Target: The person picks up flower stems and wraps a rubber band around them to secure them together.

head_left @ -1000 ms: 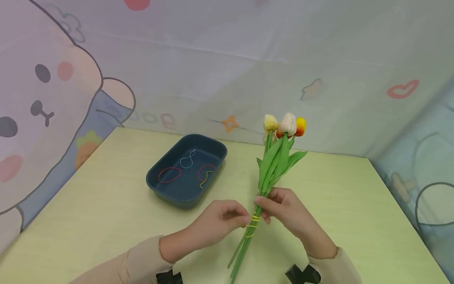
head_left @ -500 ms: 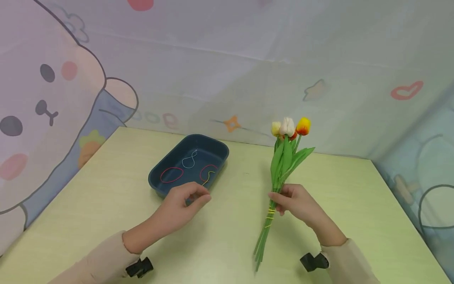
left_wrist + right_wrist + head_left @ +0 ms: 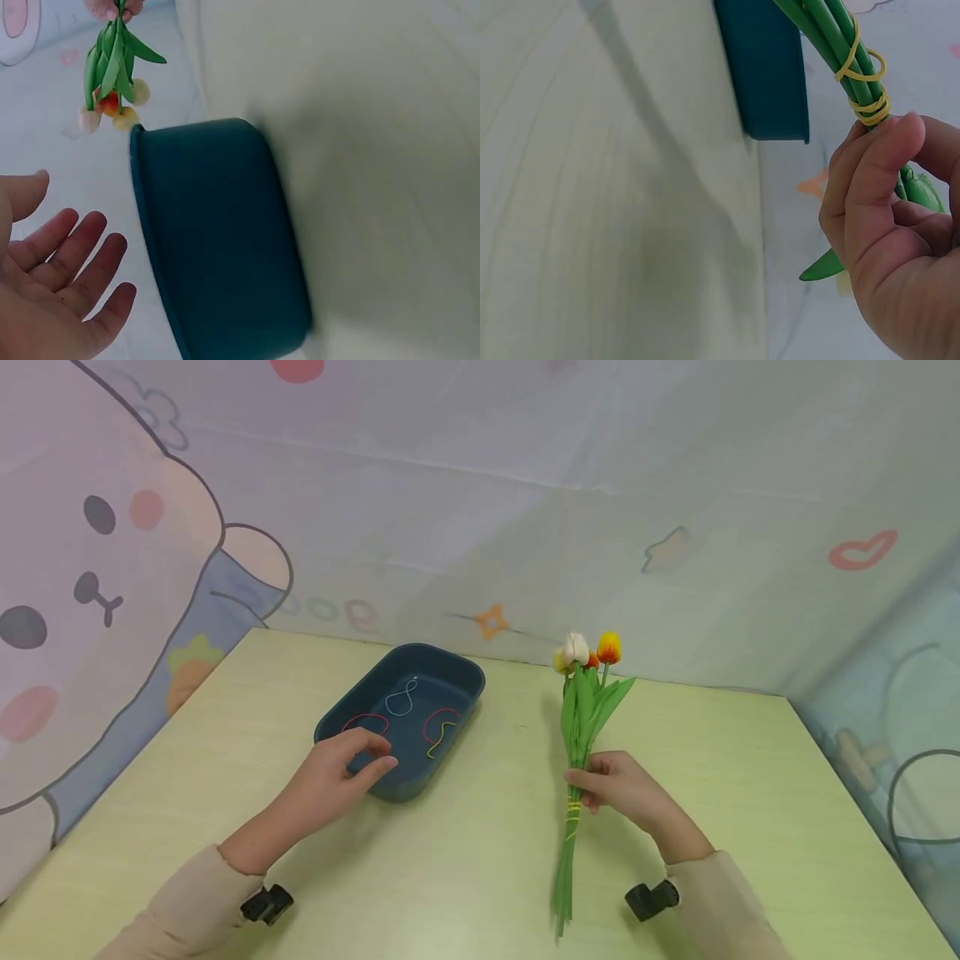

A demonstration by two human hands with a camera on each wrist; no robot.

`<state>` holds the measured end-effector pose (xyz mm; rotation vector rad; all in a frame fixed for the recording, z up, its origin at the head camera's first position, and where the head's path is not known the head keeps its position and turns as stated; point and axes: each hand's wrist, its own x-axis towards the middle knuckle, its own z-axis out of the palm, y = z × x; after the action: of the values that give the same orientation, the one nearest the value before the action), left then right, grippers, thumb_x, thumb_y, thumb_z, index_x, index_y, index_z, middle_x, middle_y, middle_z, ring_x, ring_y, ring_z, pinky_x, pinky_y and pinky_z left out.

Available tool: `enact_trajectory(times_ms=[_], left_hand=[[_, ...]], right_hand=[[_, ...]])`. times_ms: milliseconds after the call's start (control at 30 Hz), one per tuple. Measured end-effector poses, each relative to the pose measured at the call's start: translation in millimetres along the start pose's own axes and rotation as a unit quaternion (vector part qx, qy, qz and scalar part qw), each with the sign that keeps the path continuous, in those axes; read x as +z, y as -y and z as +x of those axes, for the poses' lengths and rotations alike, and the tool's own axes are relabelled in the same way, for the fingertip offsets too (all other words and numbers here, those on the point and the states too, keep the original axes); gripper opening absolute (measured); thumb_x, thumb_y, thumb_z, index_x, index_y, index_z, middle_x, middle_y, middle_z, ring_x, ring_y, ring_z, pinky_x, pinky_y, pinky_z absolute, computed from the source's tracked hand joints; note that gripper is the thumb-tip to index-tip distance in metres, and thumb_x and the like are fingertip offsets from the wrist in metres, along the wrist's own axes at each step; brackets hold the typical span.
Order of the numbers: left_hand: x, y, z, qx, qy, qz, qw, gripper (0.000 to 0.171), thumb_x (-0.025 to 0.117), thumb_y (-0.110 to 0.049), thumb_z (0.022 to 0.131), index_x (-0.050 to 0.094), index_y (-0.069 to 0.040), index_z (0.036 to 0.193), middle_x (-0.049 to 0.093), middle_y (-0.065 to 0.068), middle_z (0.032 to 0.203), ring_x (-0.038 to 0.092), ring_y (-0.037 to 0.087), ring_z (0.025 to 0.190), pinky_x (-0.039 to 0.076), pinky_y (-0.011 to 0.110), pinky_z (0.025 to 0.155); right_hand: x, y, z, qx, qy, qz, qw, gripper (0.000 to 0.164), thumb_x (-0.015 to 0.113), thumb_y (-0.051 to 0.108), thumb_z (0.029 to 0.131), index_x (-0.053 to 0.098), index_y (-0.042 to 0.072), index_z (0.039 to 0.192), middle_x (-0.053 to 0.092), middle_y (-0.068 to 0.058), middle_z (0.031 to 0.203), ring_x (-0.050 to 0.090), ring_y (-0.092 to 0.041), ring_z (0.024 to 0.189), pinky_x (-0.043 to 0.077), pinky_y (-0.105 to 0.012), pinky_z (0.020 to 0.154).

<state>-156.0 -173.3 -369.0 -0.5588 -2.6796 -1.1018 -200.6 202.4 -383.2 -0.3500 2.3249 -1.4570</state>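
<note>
In the head view my right hand (image 3: 622,789) grips the green stems of a bunch of artificial tulips (image 3: 581,718), with white, pale yellow and orange-yellow heads pointing away from me. Just below the fingers, a yellow rubber band (image 3: 871,109) is wound several times round the stems, one loop sitting looser and apart. My left hand (image 3: 326,785) holds nothing; its fingers are loosely bent over the near left side of a dark blue tray (image 3: 435,672). The left wrist view shows that hand (image 3: 64,277) beside the tray's rim, with palm and fingers spread.
Inside the tray lie a red rubber band (image 3: 387,720), a second red one, a pale blue one twisted into a figure eight, and a yellow one (image 3: 438,743). A light wooden table (image 3: 480,877) carries everything. A printed cloth backdrop (image 3: 480,527) hangs behind the table.
My left hand has left the banded stems and moved left to the tray. The tulips, held in my right hand, swung right, then slightly back, and now hang more upright in view.
</note>
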Motion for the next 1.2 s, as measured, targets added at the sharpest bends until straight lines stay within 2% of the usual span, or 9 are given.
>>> enact_trajectory(times_ms=[167, 533, 633, 867, 1200], left_hand=[[1.7, 10.0, -2.3, 0.006, 0.017, 0.014, 0.9997, 0.021, 0.068, -0.020, 0.091, 0.065, -0.006, 0.107, 0.066, 0.006, 0.106, 0.063, 0.027, 0.102, 0.054, 0.043, 0.078], [10.9, 24.5, -2.3, 0.039, 0.058, 0.034, 0.9970, 0.029, 0.071, -0.024, 0.088, 0.067, -0.004, 0.108, 0.068, 0.009, 0.106, 0.064, 0.027, 0.100, 0.054, 0.040, 0.078], [13.9, 26.7, -2.3, 0.055, 0.058, 0.048, 0.9957, 0.027, 0.072, -0.025, 0.087, 0.068, -0.005, 0.105, 0.069, 0.006, 0.102, 0.065, 0.024, 0.096, 0.054, 0.036, 0.076], [17.5, 27.5, -4.6, 0.071, 0.040, 0.081, 0.9934, 0.020, 0.074, -0.024, 0.085, 0.070, -0.009, 0.098, 0.069, 0.000, 0.094, 0.063, 0.017, 0.089, 0.042, 0.049, 0.090], [19.6, 25.3, -5.3, 0.081, 0.032, 0.099, 0.9913, 0.019, 0.074, -0.022, 0.084, 0.070, -0.008, 0.096, 0.070, 0.000, 0.093, 0.065, 0.017, 0.087, 0.040, 0.051, 0.094]], right_hand=[[3.0, -12.5, 9.6, 0.013, 0.005, 0.004, 1.000, 0.025, 0.061, 0.018, 0.095, 0.056, 0.007, 0.072, 0.055, 0.005, 0.060, 0.052, -0.009, 0.059, 0.048, -0.026, 0.064], [12.0, -28.5, 21.5, 0.034, 0.022, -0.006, 0.999, 0.030, 0.060, 0.023, 0.096, 0.057, 0.006, 0.071, 0.055, 0.004, 0.059, 0.047, -0.010, 0.057, 0.040, -0.025, 0.060], [13.3, -31.9, 24.5, 0.040, 0.017, -0.008, 0.999, 0.031, 0.060, 0.024, 0.096, 0.057, 0.007, 0.071, 0.055, 0.004, 0.059, 0.048, -0.010, 0.057, 0.041, -0.024, 0.060], [15.4, -34.3, 29.0, 0.054, 0.013, -0.021, 0.998, 0.031, 0.060, 0.025, 0.096, 0.059, 0.006, 0.072, 0.056, 0.003, 0.060, 0.051, -0.011, 0.057, 0.042, -0.025, 0.061], [16.9, -29.9, 31.1, 0.074, 0.025, -0.026, 0.997, 0.030, 0.062, 0.024, 0.095, 0.059, 0.006, 0.071, 0.055, 0.002, 0.060, 0.051, -0.008, 0.055, 0.045, -0.025, 0.060]])
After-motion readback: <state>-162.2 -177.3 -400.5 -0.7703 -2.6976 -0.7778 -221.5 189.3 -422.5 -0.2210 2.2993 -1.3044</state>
